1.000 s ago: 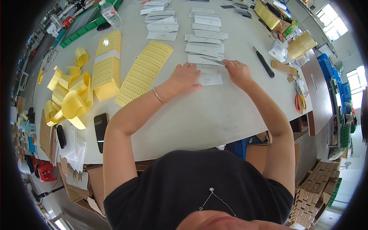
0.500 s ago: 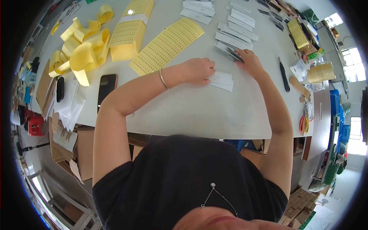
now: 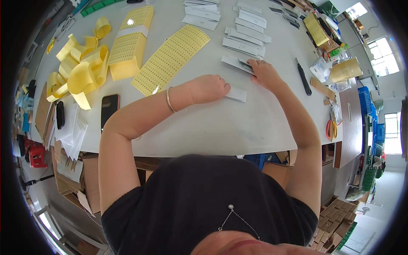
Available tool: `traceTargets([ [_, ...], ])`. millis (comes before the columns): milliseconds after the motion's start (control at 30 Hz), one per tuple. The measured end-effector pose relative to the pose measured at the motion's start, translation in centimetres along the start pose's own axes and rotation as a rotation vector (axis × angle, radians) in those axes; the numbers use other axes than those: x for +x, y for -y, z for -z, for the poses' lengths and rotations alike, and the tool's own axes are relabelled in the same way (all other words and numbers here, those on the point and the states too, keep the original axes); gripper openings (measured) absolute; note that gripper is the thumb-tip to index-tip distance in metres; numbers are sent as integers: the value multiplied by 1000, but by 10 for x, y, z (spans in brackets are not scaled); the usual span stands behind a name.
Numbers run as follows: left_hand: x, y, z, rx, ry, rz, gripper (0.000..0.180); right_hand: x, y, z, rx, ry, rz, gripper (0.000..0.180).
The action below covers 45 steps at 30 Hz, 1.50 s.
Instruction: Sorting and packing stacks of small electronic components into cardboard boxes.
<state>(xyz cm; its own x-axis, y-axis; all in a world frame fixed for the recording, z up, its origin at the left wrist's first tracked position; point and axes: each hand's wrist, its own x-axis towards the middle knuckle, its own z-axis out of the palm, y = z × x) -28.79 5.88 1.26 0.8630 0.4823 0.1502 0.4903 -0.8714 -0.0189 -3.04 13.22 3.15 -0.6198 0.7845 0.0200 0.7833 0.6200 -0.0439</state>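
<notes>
My left hand (image 3: 211, 88), a thin bangle on its wrist, rests with curled fingers on a small white card (image 3: 236, 94) lying on the white table (image 3: 204, 127). My right hand (image 3: 262, 71) lies flat, fingers spread, on a stack of grey-white strips (image 3: 235, 62) just beyond the card. More rows of the same strips (image 3: 246, 36) run across the table behind both hands. A long yellow perforated sheet (image 3: 171, 58) lies left of my left hand.
A yellow block of sheets (image 3: 128, 41) and curled yellow backing strips (image 3: 80, 68) lie at the far left, with a black phone (image 3: 109, 107) near the edge. A black knife (image 3: 303, 77), orange scissors (image 3: 331, 128) and a tape roll (image 3: 346, 70) sit right.
The view has shifted, so the table sits higher and larger. My left hand stays on the white card; my right hand has slid onto the strip stack beyond it.
</notes>
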Motion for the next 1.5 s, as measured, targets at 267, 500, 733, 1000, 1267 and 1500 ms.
traceTargets([
  [267, 9, 8, -12, 107, -228, 18, 9, 12, 6, 17, 161, -40, -58, 33],
  [500, 9, 1, -2, 200, -671, 80, 45, 5, 35, 30, 463, 118, 34, 35],
  [733, 12, 18, -1, -98, -364, 389, 47, -4, 33, 32, 752, 343, 10, 37],
  [1000, 20, 27, -11, -419, -420, 372, 30, -42, -6, -27, 1554, -83, -259, 51],
  [1267, 20, 17, -1, -291, -375, 371, 35, -13, 34, -34, 1722, -43, -153, 44],
  [1500, 19, 23, -8, -128, -352, 282, 40, 72, -60, -4, 607, -138, -321, 65],
])
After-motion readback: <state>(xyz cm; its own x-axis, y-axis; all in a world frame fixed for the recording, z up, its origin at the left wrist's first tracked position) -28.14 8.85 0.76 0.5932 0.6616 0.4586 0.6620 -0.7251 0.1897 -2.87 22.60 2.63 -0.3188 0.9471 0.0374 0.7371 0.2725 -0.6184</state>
